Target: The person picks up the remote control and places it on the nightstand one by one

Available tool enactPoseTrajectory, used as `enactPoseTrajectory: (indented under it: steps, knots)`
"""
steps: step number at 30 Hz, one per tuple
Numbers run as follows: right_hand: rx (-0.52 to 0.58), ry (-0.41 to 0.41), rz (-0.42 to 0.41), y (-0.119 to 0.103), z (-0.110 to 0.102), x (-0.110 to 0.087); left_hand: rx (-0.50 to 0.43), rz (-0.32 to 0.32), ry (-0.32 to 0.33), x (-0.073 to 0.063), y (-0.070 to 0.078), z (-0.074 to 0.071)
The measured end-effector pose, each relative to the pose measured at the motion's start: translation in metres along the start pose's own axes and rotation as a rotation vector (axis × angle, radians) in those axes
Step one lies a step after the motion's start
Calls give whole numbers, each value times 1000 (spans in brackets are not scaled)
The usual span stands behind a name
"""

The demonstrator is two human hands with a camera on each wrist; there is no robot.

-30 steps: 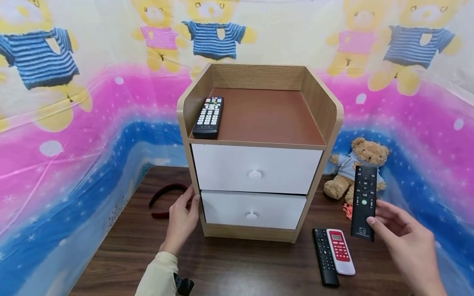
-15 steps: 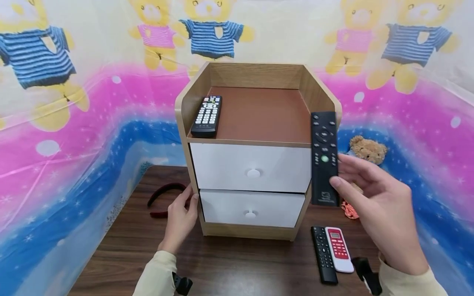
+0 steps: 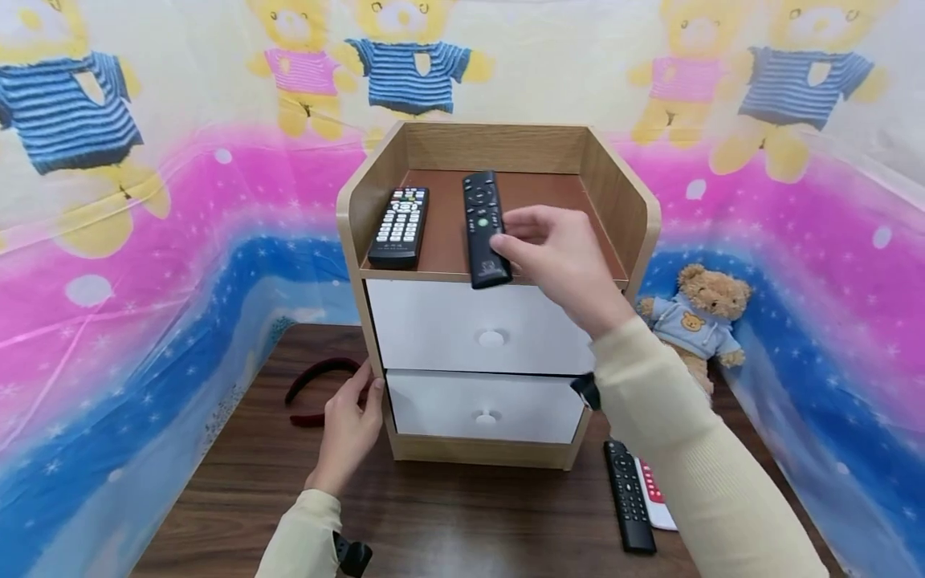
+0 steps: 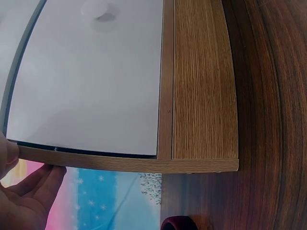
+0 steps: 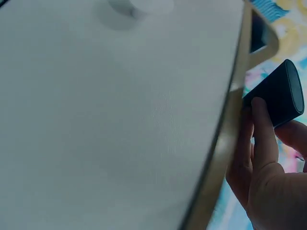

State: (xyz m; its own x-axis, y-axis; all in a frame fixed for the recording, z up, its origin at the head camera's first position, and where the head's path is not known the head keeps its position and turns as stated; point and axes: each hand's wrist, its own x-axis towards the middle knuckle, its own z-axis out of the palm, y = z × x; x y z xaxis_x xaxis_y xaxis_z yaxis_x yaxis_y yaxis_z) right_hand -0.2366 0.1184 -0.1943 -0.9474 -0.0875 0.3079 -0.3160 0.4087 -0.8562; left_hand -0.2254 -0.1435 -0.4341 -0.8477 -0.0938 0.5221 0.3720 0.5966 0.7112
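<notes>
In the head view my right hand (image 3: 564,257) pinches a slim black remote control (image 3: 487,233), thumb on its right edge. The remote is over the front of the brown top shelf (image 3: 556,197) of a small wooden cabinet (image 3: 480,451). In the right wrist view, the end of this remote (image 5: 273,98) shows between thumb and fingers. A black remote with white buttons (image 3: 400,228) lies at the shelf's left side. My left hand (image 3: 350,429) holds the cabinet's left side panel, its thumb at the front edge and fingers along the outer face (image 4: 36,184).
Two white drawers (image 3: 426,321) are closed. On the dark wood table (image 3: 433,522), a black remote (image 3: 630,498) lies beside a red-and-white remote (image 3: 656,502), partly hidden by my sleeve. A teddy bear (image 3: 701,321) sits right of the cabinet; a dark red curved band (image 3: 318,373) lies left.
My right hand has carried the slim remote from the right of the cabinet leftward and up over the top shelf, tilting it flatter. My left hand stays at the side panel.
</notes>
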Motion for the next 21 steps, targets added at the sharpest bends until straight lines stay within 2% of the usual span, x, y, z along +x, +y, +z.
enactPoseTrajectory:
  steps: [4,8,15,21]
  knots:
    - [-30,-26,108,-9,14,30,7,-14,-16,1,0,-1]
    - [-62,-53,177,-13,25,48,-1,-19,-33,1,-1,-1]
    - [-109,-91,194,-17,37,59,-9,-30,-37,2,-3,1]
    - [-163,-94,187,-18,41,59,-2,-28,-27,2,-4,2]
